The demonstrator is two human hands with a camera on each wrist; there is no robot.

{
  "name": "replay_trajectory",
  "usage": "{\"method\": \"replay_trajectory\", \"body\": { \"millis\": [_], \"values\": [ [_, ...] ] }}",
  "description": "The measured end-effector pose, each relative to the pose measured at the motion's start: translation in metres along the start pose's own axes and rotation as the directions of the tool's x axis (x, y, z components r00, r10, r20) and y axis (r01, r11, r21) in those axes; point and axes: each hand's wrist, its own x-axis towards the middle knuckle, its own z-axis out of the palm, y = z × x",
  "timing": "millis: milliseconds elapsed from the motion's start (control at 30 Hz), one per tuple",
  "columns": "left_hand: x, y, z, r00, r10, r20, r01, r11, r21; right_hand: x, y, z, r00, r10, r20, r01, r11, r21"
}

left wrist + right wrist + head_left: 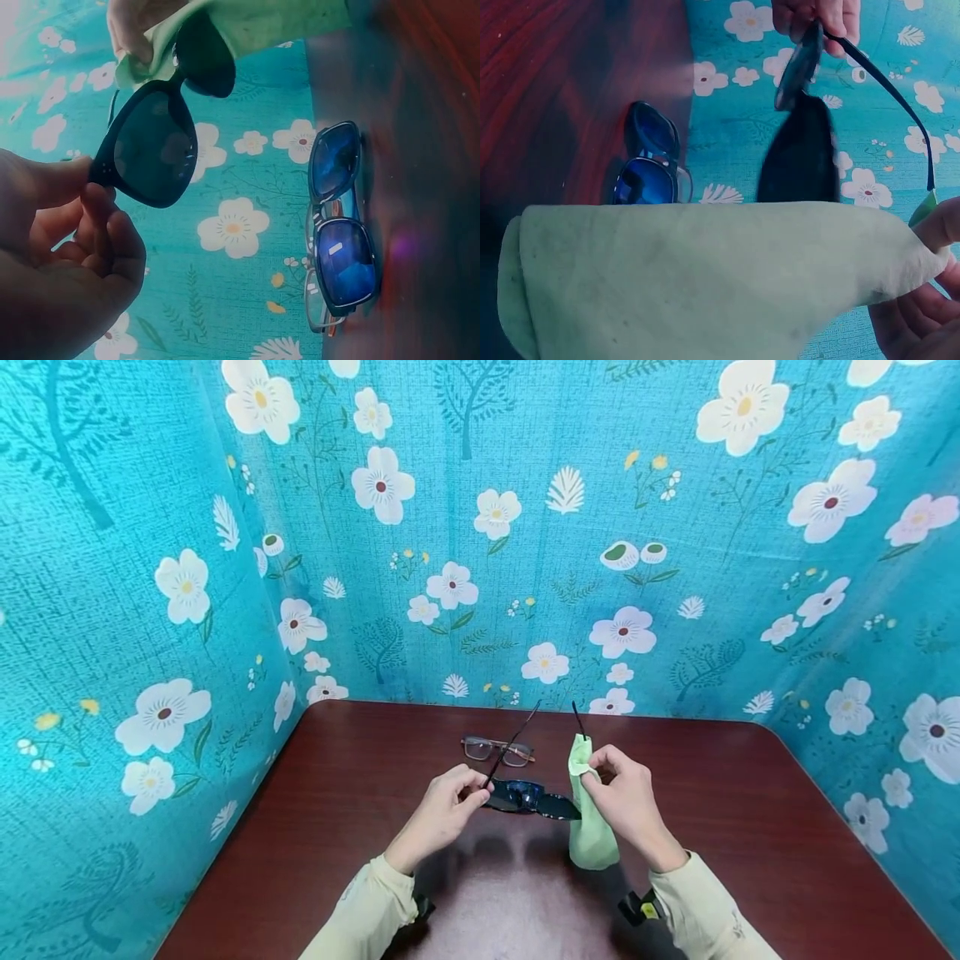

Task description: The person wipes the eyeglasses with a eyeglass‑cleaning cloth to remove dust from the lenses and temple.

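Centrally, in the lower half of the head view, two hands hold a pair of dark sunglasses (531, 798) just above a dark red wooden surface (360, 827). The left hand (444, 810) pinches the frame's corner, where one arm hinges, between thumb and curled fingers; the left wrist view shows this grip beside a dark lens at the left of the frame. The right hand (626, 797) pinches a pale green cloth (588, 827) around the other end of the sunglasses. The cloth wraps that arm near the hinge and hangs down toward the surface. Both thin arms of the sunglasses stick up and away from the person.

Behind the hands, near the middle of the head view, a second pair of glasses (497, 749) with clear lenses lies on the surface. In the wrist views another pair with blue mirrored lenses (341, 217) rests there too, touching the clear pair.

Teal fabric walls (525, 527) printed with white flowers enclose the surface on three sides. Pale sleeves cover both forearms at the bottom of the frame.
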Motion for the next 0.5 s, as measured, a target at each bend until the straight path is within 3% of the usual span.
{"method": "replay_trajectory", "body": {
  "millis": [500],
  "values": [
    [-0.008,-0.003,0.001,0.999,-0.015,0.045,0.014,1.0,0.025,0.016,-0.002,-0.007,0.997,-0.022,-0.075,0.023,0.999,0.025]
  ]
}}
